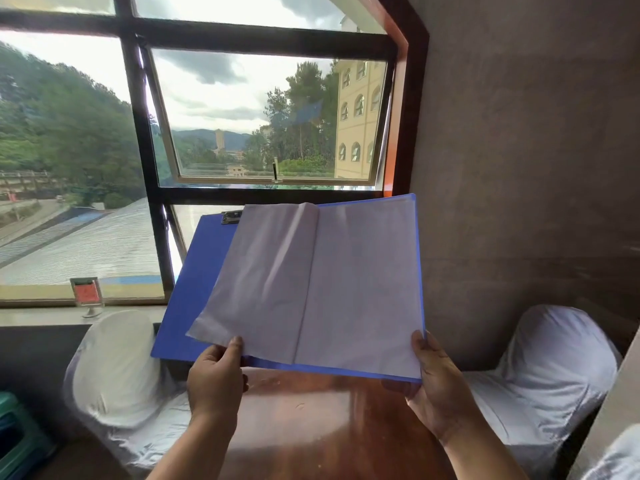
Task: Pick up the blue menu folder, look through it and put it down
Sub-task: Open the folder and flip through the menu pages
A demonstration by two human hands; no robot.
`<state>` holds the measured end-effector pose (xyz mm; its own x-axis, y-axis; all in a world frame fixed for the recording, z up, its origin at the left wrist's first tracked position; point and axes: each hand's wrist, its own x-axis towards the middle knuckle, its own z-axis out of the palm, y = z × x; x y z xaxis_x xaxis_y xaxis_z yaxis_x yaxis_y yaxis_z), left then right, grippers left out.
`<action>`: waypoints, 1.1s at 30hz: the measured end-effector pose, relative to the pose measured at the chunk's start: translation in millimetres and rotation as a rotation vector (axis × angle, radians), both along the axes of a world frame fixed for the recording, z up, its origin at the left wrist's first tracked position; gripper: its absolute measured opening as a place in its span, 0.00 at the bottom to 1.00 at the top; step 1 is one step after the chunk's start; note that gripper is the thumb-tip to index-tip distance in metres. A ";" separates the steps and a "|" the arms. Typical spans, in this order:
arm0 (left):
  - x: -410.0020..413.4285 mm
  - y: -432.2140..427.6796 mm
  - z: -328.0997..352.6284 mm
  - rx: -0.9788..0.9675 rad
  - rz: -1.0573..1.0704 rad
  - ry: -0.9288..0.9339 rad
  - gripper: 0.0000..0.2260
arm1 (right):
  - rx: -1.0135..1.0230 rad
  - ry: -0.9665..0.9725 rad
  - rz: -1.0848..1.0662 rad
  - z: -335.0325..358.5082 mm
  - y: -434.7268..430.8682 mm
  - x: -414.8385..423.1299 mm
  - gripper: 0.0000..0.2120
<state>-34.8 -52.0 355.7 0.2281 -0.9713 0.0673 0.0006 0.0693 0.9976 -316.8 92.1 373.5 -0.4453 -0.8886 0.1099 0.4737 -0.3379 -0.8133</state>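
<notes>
The blue menu folder (194,282) is held open in the air above the table, with pale clear sleeves spread across it and a metal clip at its top left. My left hand (216,375) grips its lower edge, thumb on the left-hand sleeve. At the lower right corner my right hand (438,386) holds the folder, thumb on the right-hand page. The sleeves look blank.
Below the folder lies a glossy reddish wooden table (311,427). White-covered chairs stand at the left (117,368) and right (547,368). A small red sign holder (86,296) sits on the window sill. A green stool (17,438) is at the lower left.
</notes>
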 end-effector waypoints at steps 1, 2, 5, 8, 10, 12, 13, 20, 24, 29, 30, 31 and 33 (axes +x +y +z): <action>-0.1 2.8 1.7 -0.008 0.014 -0.021 0.17 | 0.002 -0.003 -0.001 0.2 -0.1 0.3 0.16; -0.3 6.1 4.0 -0.030 0.046 -0.070 0.17 | 0.002 -0.008 0.002 0.4 -0.2 1.1 0.15; -4.7 19.1 11.6 -0.213 0.157 -0.347 0.16 | 0.004 -0.030 0.012 1.7 -0.7 3.9 0.16; -24.1 38.6 24.7 -0.641 0.062 -0.623 0.11 | 0.004 -0.064 0.028 0.7 -2.7 9.4 0.19; -43.5 50.2 31.8 -0.849 -0.076 -0.789 0.13 | 0.004 -0.069 0.043 0.3 -5.5 15.4 0.21; -62.3 59.9 36.7 -0.874 -0.151 -0.927 0.26 | 0.002 -0.055 0.051 0.5 -8.1 21.6 0.22; -70.1 63.5 37.6 -0.868 -0.156 -0.963 0.30 | 0.000 -0.048 0.052 0.7 -8.7 24.0 0.22; -76.6 61.5 36.0 -0.867 -0.158 -0.834 0.22 | -0.027 -0.004 0.068 2.4 -3.8 28.2 0.20; -79.5 57.6 42.0 -0.962 -0.162 -0.749 0.06 | 0.002 0.045 0.028 9.1 -1.1 31.4 0.22; -72.7 49.1 52.9 -0.602 -0.137 -0.321 0.13 | -0.062 0.031 0.053 6.5 4.7 20.9 0.18; -68.0 45.8 54.1 -0.484 -0.153 -0.136 0.12 | -0.065 0.021 0.051 6.0 5.4 18.5 0.18; -62.1 42.7 56.1 -0.367 -0.167 0.060 0.13 | -0.064 0.012 0.049 5.2 6.0 15.7 0.18; -47.3 36.2 57.9 -0.156 -0.198 0.383 0.13 | -0.061 0.006 0.049 4.5 6.6 10.1 0.18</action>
<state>-82.1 -15.9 413.6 0.0761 -0.9836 0.1636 0.3957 0.1803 0.9005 -306.7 98.7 378.0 -0.4008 -0.9009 0.1668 0.4856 -0.3632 -0.7951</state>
